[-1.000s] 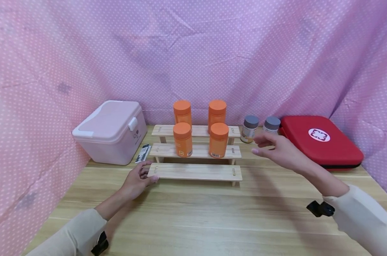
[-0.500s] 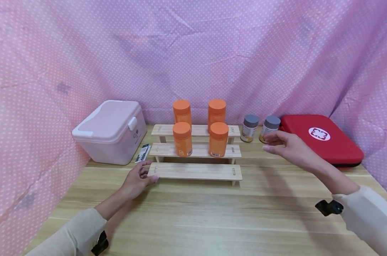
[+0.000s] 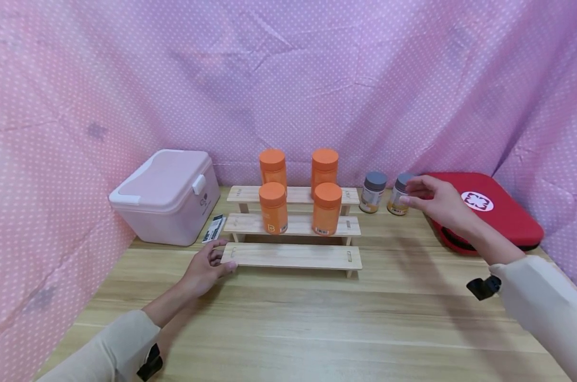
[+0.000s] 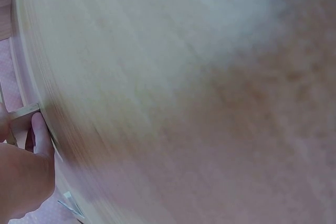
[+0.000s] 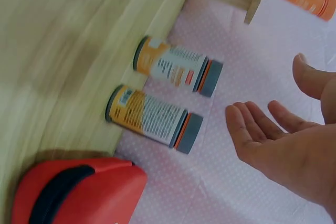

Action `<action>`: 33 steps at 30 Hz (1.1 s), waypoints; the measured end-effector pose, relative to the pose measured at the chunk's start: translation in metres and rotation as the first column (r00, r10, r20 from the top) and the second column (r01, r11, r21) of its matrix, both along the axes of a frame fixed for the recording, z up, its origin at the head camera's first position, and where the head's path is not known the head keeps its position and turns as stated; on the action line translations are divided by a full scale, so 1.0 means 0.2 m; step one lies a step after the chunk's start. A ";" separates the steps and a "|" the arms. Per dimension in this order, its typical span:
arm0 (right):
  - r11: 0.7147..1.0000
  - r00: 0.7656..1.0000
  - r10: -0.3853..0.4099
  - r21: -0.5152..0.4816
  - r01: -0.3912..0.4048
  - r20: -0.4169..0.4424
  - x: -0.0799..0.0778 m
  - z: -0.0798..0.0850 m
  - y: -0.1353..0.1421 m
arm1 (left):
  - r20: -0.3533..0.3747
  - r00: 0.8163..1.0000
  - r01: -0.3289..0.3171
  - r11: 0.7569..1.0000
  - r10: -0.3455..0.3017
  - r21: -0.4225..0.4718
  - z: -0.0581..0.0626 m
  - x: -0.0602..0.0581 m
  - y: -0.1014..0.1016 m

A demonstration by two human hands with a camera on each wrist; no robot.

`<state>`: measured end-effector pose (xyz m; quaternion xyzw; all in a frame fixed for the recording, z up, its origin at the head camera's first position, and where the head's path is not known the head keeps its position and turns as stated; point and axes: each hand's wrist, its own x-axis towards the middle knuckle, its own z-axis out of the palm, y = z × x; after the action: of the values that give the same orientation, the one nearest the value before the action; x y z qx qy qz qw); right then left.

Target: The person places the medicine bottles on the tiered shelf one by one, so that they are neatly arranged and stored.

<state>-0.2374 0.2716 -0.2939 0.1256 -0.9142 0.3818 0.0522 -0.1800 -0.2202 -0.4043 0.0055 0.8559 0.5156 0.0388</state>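
At the left end of the lowest tier of a wooden step rack (image 3: 288,255), my left hand (image 3: 200,271) grips the board, thumb at the front edge and fingers behind. The left wrist view shows the thumb and fingers of this hand (image 4: 26,177) at a wooden edge. My right hand (image 3: 443,204) hovers beside the right one of two grey-capped supplement bottles (image 3: 397,200), fingers loosely bent and holding nothing. A gap separates hand and bottle (image 5: 154,118) in the right wrist view. The other grey-capped bottle (image 3: 372,195) stands just left of it.
Orange bottles stand in pairs on the rack's middle (image 3: 273,212) and top (image 3: 272,162) tiers. A pink lidded box (image 3: 166,196) and a small flat packet (image 3: 214,229) are at left. A red first-aid case (image 3: 498,217) lies at right. Pink dotted cloth (image 3: 298,79) hangs behind.
My right hand has moved right and farther back, from in front of the grey-capped bottles to the right bottle's side. The left hand keeps its hold on the rack.
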 end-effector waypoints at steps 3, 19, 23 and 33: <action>0.999 0.998 -0.047 0.004 0.047 -0.034 -0.06 0.00 0.02 | 0.003 1.000 -0.002 1.000 0.002 0.001 0.00 0.00 0.00; 0.985 0.981 -0.157 -0.060 0.165 0.118 -0.35 -0.04 0.12 | 0.010 1.000 -0.003 1.000 0.002 0.021 -0.01 0.00 0.01; 0.988 0.968 -0.117 -0.074 0.136 0.224 -0.41 -0.07 0.14 | 0.009 1.000 -0.005 1.000 0.005 0.024 -0.01 0.00 0.00; 0.995 0.958 -0.093 -0.021 0.102 0.270 -0.46 -0.16 0.14 | 0.004 1.000 0.000 0.999 -0.001 0.032 0.00 0.00 0.00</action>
<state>-0.3288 0.2999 -0.3264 0.0266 -0.9111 0.4082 -0.0513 -0.1798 -0.2197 -0.4049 0.0053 0.8475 0.5293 0.0405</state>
